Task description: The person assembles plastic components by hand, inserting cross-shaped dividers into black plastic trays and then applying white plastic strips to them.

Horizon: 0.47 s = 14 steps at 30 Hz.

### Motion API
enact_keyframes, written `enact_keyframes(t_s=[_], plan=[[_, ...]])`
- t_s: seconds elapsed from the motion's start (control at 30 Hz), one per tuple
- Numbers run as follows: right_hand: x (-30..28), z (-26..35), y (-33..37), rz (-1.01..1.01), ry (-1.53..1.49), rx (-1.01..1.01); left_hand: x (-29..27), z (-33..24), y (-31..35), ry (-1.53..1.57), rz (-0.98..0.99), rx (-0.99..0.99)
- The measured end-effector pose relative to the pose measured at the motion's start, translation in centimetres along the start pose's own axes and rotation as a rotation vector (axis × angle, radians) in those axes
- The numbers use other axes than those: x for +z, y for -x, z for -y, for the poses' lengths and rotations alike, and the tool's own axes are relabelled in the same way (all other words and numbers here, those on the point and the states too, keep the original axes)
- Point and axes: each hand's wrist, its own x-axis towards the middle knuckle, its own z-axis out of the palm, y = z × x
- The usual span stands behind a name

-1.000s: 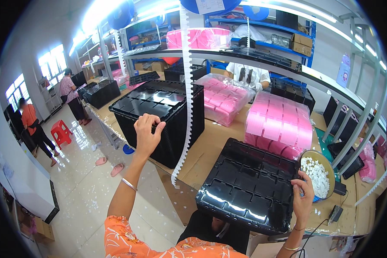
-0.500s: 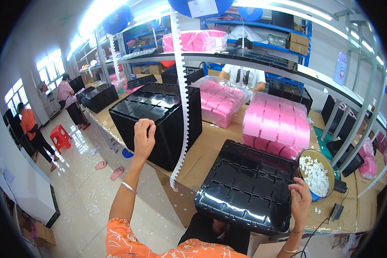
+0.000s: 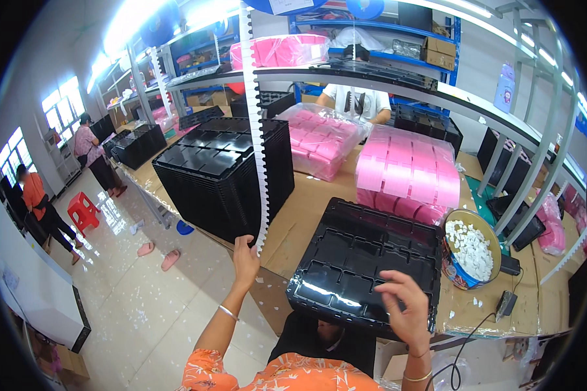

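A white notched strip [image 3: 255,143] hangs down past the front of a tall stack of black plastic trays [image 3: 205,153]. At the strip's lower end, my left hand [image 3: 244,264] is closed, fingertips and thumb together on its edge. In front of me lies a lower stack of shiny black compartment trays [image 3: 346,251] at the bench's front edge. Over the right part of its top tray hovers my right hand [image 3: 407,309], fingers curved and apart, with nothing visible in them.
Right of the trays stands a round tin [image 3: 450,270] full of small white pieces. Behind are plastic-wrapped pink packs [image 3: 407,166]. A black adapter [image 3: 506,304] with a cable lies at the right. A person [image 3: 355,104] works across the bench; a red stool [image 3: 83,212] stands on the floor.
My left hand has come down from the tall stack's top front to the strip's lower end. My right hand has moved from the tray's right edge to over its top. The view has shifted slightly.
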Motion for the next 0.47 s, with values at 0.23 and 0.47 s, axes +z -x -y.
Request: enact_keyframes(t_s=[0.23,0.47], plan=[[2.1,1.3,-1.2,0.105,-0.063,-0.060,2.9,5.0,4.3,-0.199,-0.109,-0.092],[4.4,1.5,-3.6,0.315,-0.062,-0.227,3.4,8.8,5.9,0.498,0.224,-0.497]])
